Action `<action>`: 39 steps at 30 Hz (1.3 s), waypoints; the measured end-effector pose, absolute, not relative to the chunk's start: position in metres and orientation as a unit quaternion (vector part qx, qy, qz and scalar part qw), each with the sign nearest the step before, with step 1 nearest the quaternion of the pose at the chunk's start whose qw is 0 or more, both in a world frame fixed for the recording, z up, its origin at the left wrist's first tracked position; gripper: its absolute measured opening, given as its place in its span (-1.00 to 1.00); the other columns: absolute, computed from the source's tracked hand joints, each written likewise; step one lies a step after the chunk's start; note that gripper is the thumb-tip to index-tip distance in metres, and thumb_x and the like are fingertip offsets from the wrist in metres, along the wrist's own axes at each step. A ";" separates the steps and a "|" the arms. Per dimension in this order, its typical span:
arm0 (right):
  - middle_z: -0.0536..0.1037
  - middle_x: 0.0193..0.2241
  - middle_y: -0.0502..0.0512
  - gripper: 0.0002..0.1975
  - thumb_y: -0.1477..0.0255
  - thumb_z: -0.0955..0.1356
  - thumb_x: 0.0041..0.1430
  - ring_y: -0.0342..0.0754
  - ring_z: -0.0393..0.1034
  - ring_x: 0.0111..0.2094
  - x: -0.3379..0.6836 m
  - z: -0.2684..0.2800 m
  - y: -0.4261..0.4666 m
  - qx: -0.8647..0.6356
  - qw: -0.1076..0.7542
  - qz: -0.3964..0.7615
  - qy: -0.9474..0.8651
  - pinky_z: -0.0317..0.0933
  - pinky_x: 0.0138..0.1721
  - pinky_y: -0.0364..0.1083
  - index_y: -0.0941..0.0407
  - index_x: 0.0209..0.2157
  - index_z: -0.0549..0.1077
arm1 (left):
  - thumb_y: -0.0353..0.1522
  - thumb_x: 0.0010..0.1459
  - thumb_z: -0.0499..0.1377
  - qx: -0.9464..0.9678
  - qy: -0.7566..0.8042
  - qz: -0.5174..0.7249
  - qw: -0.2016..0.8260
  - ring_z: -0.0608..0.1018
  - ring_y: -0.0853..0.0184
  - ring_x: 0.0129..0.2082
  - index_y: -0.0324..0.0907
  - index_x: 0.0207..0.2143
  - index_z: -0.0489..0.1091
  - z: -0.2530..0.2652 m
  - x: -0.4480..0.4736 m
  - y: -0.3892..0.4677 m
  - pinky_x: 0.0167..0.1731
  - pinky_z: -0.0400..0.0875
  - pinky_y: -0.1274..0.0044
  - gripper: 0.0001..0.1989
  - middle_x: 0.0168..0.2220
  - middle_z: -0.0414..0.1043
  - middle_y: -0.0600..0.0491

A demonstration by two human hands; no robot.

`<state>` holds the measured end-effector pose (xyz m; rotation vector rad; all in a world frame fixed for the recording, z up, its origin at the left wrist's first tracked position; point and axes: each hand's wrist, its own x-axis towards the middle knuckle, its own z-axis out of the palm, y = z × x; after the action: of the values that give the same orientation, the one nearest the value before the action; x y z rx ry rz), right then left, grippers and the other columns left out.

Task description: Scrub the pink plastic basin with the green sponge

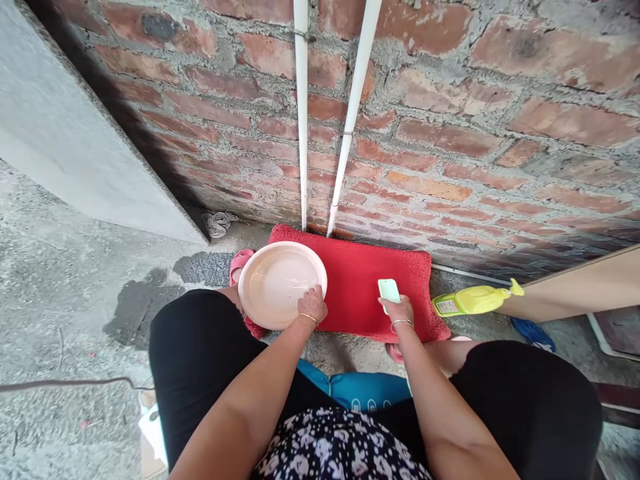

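My left hand point(313, 305) is closed at the near right rim of a pale pink basin point(267, 320), gripping its edge. Clear water point(280, 280) lies in the basin, which rests on the left part of a red cloth-covered stand point(350, 287). Over the right part of that red cover, my right hand point(400, 310) is closed around the lower end of a pale green flat slab point(388, 289) with rounded corners. What kind of thing the slab is, I cannot make out. A yellow pump bottle point(467, 301) lies tilted just right of the red cover.
A brick wall point(440, 153) with two white pipes point(303, 120) rises directly behind the stand. A grey panel point(90, 133) leans at the left, with a crumpled whitish cloth point(219, 224) by its foot. Wet patches point(140, 307) mark the concrete floor. A cable point(65, 385) crosses at the left.
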<state>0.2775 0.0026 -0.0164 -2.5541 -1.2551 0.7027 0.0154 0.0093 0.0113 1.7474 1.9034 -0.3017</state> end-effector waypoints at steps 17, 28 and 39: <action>0.48 -0.20 0.29 -0.36 0.03 0.38 -0.18 0.16 0.39 -0.14 0.223 0.002 -0.006 -0.834 -0.085 0.233 -0.492 0.20 -0.22 0.04 0.15 -0.13 0.26 | -0.26 0.05 0.07 0.684 0.631 -0.234 0.282 0.38 0.14 0.01 -0.14 -0.04 0.29 0.042 -0.016 -0.012 -0.08 0.25 0.25 -0.61 0.01 0.34 -0.13; 0.49 -0.23 0.22 -0.30 0.01 0.41 -0.23 0.10 0.40 -0.19 0.138 0.001 -0.011 -0.785 -0.067 0.308 -0.533 0.19 -0.28 -0.05 0.13 -0.11 0.22 | -0.42 -0.05 0.12 0.690 0.610 -0.276 0.276 0.40 0.05 -0.01 -0.25 0.06 0.20 0.066 -0.013 -0.027 -0.16 0.31 0.19 -0.45 0.03 0.30 -0.27; 0.49 -0.24 0.24 -0.34 -0.03 0.34 -0.16 0.13 0.42 -0.19 0.234 0.006 -0.038 -0.840 -0.137 0.258 -0.457 0.21 -0.30 -0.01 0.13 -0.12 0.20 | -0.52 -0.01 0.08 0.700 0.577 -0.287 0.308 0.42 0.05 -0.02 -0.28 -0.02 0.34 0.065 0.000 0.002 -0.20 0.36 0.22 -0.57 -0.01 0.37 -0.27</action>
<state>0.2336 -0.0381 0.0055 -2.8986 -1.5756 0.8893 -0.0002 0.0022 0.0645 1.8496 1.5256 -0.7589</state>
